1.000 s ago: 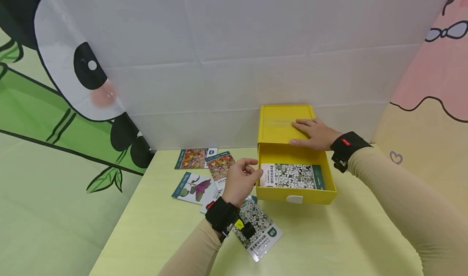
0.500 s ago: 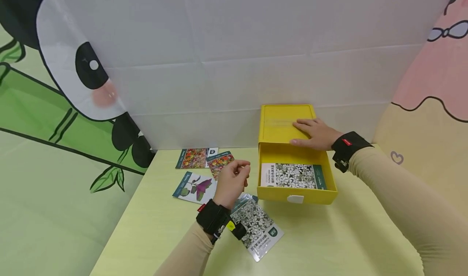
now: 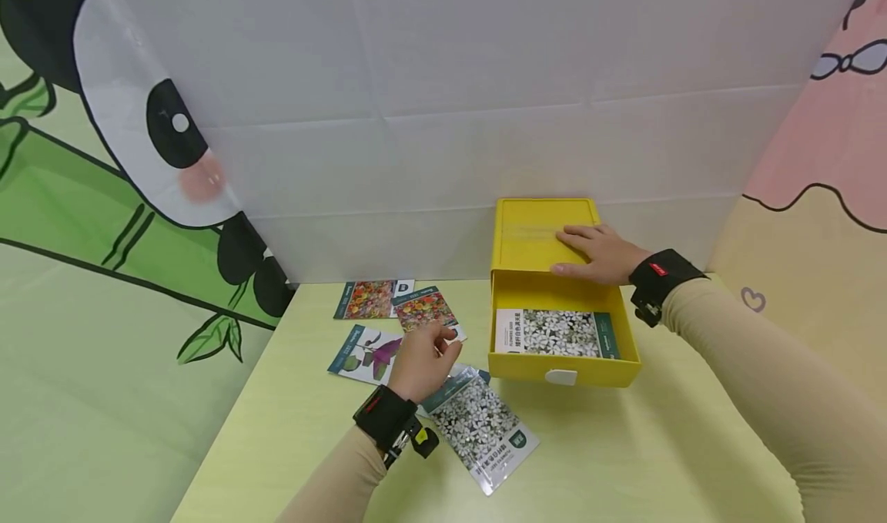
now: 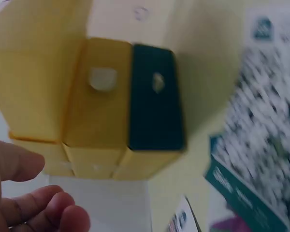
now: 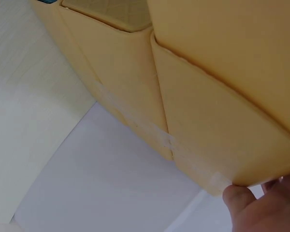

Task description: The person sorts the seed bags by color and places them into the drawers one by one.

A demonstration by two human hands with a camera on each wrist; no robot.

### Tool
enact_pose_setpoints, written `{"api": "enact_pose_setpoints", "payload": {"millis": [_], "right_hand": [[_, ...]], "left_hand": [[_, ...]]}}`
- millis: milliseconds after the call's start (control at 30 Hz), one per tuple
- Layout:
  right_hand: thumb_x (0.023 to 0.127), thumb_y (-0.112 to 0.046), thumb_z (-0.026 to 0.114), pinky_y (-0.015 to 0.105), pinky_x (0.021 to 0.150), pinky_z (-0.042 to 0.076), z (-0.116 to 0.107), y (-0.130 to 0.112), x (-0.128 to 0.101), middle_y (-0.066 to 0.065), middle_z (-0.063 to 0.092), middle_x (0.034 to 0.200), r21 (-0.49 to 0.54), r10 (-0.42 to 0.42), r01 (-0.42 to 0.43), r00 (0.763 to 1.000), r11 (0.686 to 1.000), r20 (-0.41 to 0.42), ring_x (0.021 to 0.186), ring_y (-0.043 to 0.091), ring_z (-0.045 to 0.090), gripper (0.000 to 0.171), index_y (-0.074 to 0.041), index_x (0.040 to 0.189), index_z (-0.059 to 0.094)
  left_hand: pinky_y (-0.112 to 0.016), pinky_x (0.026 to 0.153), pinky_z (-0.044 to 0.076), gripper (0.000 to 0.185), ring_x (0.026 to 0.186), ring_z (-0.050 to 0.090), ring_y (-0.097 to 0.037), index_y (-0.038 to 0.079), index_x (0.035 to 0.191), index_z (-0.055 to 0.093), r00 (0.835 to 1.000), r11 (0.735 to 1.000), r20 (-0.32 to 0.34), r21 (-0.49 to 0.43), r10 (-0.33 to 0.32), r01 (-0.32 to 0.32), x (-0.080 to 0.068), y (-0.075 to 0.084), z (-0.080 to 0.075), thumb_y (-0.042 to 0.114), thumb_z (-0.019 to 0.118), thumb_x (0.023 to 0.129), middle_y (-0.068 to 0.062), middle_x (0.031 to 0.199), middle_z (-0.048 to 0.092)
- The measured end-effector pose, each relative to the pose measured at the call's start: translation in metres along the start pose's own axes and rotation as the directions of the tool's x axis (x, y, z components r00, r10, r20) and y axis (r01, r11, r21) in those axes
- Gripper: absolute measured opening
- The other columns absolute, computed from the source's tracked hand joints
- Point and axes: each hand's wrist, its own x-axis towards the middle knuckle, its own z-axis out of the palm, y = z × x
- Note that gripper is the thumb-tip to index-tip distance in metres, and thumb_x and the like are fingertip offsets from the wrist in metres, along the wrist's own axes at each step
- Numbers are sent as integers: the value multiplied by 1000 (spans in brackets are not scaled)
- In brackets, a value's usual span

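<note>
A yellow drawer box (image 3: 523, 234) stands against the back wall, its top drawer (image 3: 520, 367) pulled out. Inside the drawer lies a white-flower seed packet (image 3: 560, 333). My right hand (image 3: 597, 255) rests on top of the box with fingers extended; the right wrist view shows that hand (image 5: 268, 208) at the box's edge. My left hand (image 3: 424, 361) hovers over the loose packets, fingers loosely bent and holding nothing. Just to its right, another white-flower seed packet (image 3: 480, 423) lies slanted on the table, overlapping something partly hidden. Beside it is a purple-flower packet (image 3: 363, 353), partly covered by the hand.
Two orange-flower packets (image 3: 370, 300) lie farther back on the pale table (image 3: 263, 446). Below the open drawer, the left wrist view shows a shut yellow drawer and a dark green drawer (image 4: 157, 101). A white cloth wall (image 3: 416, 161) rises behind the table.
My left hand has drawn back from the drawer's left edge, moving left and toward me over the packets. The right hand and drawer have stayed put.
</note>
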Motion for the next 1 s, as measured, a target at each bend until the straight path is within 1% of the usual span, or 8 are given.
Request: {"api": "enact_pose_setpoints", "payload": {"millis": [100, 233, 433, 600, 667, 733, 867, 1000], "right_hand": [[90, -60, 52, 60, 111, 5, -1, -1, -1, 21, 20, 155, -4, -5, 5, 1000, 1000, 10, 139, 48, 12, 85, -6, 151, 27], [90, -60, 53, 60, 111, 5, -3, -3, -2, 21, 21, 155, 0, -6, 6, 1000, 1000, 13, 139, 48, 12, 85, -6, 151, 28], [91, -59, 53, 60, 111, 5, -3, -4, -2, 22, 21, 155, -3, -10, 10, 1000, 1000, 11, 139, 48, 13, 85, -5, 151, 28], [91, -59, 53, 61, 111, 7, -3, -3, -3, 21, 20, 155, 3, -10, 10, 1000, 1000, 10, 139, 48, 12, 84, -6, 151, 28], [91, -60, 52, 61, 110, 7, -3, -2, -2, 21, 20, 155, 2, -4, 4, 1000, 1000, 13, 139, 48, 12, 84, -6, 151, 27], [91, -60, 52, 62, 110, 7, -3, -3, -2, 21, 19, 156, -2, 3, -3, 1000, 1000, 19, 139, 47, 12, 85, -7, 152, 26], [91, -60, 52, 62, 110, 9, -3, -3, -2, 20, 19, 156, -4, 9, -9, 1000, 1000, 22, 139, 47, 12, 85, -7, 152, 26], [91, -58, 54, 62, 110, 10, -2, -3, -3, 20, 21, 155, 4, 3, -3, 1000, 1000, 9, 139, 47, 13, 83, -7, 151, 28]], "left_hand": [[-29, 56, 41, 19, 61, 49, -11, 6, 100, 70, 1000, 990, 25, 143, -1, -3, -4, -12, 3, 23, 67, 90, 1, 75, 58], [-30, 54, 43, 28, 60, 51, -11, 5, 99, 71, 995, 966, 72, 254, -62, 41, -9, -28, 9, 30, 71, 86, -1, 74, 61], [-28, 51, 39, 44, 57, 48, -12, 4, 92, 69, 983, 943, 145, 327, -111, 58, -16, -46, 22, 46, 74, 80, 3, 67, 54], [-31, 54, 40, 57, 63, 46, -17, 7, 84, 62, 964, 929, 209, 362, -163, 79, -18, -54, 34, 60, 76, 71, -2, 71, 49], [-34, 58, 44, 66, 68, 49, -20, 5, 91, 64, 957, 916, 224, 393, -183, 83, -19, -57, 40, 65, 76, 66, -5, 78, 52], [-39, 66, 50, 80, 77, 55, -24, 3, 105, 65, 952, 900, 229, 427, -205, 91, -20, -60, 44, 69, 76, 63, -9, 88, 58], [-47, 75, 53, 100, 94, 60, -33, -1, 127, 58, 952, 879, 229, 471, -201, 72, -25, -64, 50, 71, 77, 59, -18, 106, 61], [-47, 74, 53, 101, 94, 60, -34, -2, 129, 57, 958, 876, 230, 481, -171, 41, -28, -68, 54, 70, 77, 60, -17, 106, 60]]}}
